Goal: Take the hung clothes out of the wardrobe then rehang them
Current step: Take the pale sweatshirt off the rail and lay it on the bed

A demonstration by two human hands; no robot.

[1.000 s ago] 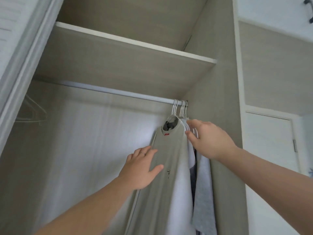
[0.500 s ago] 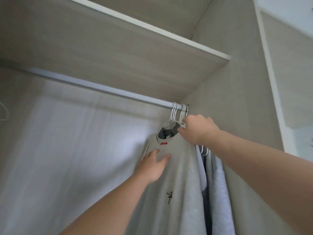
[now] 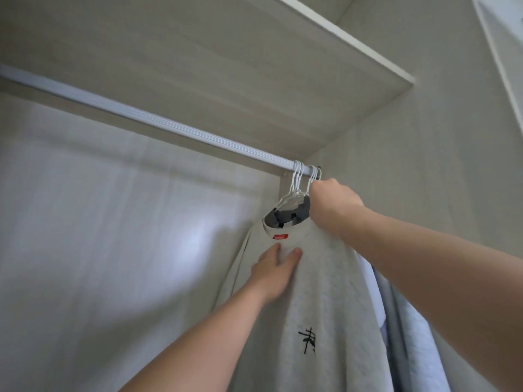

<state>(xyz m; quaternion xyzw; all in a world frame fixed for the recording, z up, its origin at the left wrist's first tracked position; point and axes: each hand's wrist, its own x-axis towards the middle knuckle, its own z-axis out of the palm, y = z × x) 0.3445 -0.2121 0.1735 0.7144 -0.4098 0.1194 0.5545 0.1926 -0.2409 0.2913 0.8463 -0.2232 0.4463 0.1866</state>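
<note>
The right hand (image 3: pixel 331 199) is clenching its fingers around the white hangers (image 3: pixel 297 179) under the rod (image 3: pixel 158 123). The left hand (image 3: pixel 276 271) is pressing straight fingers against the grey shirt (image 3: pixel 319 306).

We look through one wide-angle camera worn on the head, tilted up and forward into the upper right corner of the wardrobe (image 3: pixel 424 179), close beneath the shelf (image 3: pixel 226 69), with the rail (image 3: pixel 158 124) running to the hangers (image 3: pixel 297 183) mid-frame
</note>
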